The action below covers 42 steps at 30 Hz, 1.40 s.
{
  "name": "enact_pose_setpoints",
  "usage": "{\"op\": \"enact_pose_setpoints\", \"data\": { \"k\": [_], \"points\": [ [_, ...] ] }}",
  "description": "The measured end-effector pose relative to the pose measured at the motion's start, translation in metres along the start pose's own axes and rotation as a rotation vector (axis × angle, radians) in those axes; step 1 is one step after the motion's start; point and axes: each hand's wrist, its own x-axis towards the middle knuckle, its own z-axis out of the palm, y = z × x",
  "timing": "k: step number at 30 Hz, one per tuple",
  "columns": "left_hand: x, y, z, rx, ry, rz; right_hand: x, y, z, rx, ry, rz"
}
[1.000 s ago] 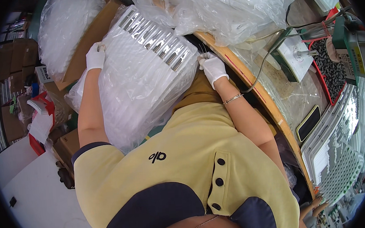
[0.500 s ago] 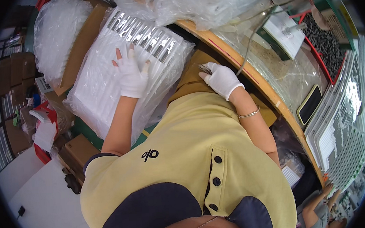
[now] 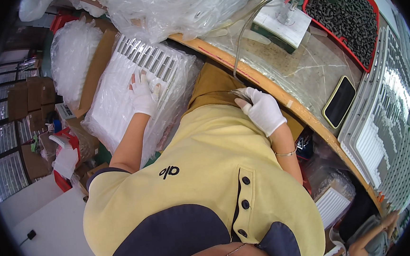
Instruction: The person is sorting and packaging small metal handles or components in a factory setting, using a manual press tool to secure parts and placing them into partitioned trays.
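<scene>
My left hand (image 3: pixel 144 95), in a white glove with bare fingertips, lies spread over a white slotted tray (image 3: pixel 110 94) in clear plastic wrap. Along the tray's far end runs a row of shiny silver strips (image 3: pixel 148 58), beyond my fingertips. My right hand (image 3: pixel 265 113), gloved the same way, is closed near my lap by the table edge. Thin shiny metal pieces (image 3: pixel 241 95) stick out between its thumb and fingers; their exact kind and number are too small to tell.
A wood-edged table (image 3: pixel 253 74) curves along the right. On it are a small press-like fixture (image 3: pixel 281 25), a red bin (image 3: pixel 377 21) of small black parts, a phone (image 3: pixel 339 102) and stacked white trays (image 3: pixel 365 147). A cardboard flap (image 3: pixel 97 64) stands left of the tray. Another person's arm (image 3: pixel 372 235) shows at lower right.
The view has shifted, showing more of the table. My right hand still grips the metal pieces, now farther right and lower in view. My left hand stays spread over the tray.
</scene>
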Motion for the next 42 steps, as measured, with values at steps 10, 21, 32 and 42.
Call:
{"op": "enact_pose_setpoints", "data": {
  "k": [10,21,32,42],
  "points": [
    [0.015,0.029,-0.004,-0.318,0.179,-0.174,-0.02,0.0,-0.049,0.5,0.141,0.038],
    [0.078,0.086,-0.056,-1.489,0.078,-1.024,-0.008,0.029,-0.051,0.6,0.503,0.068],
    [0.122,0.007,0.042,-1.51,0.849,-0.432,-0.001,0.043,-0.034,0.576,0.777,0.017],
    [0.129,-0.006,0.004,-1.576,0.842,-0.354,0.013,0.04,-0.033,0.583,1.008,0.125]
  ]
}}
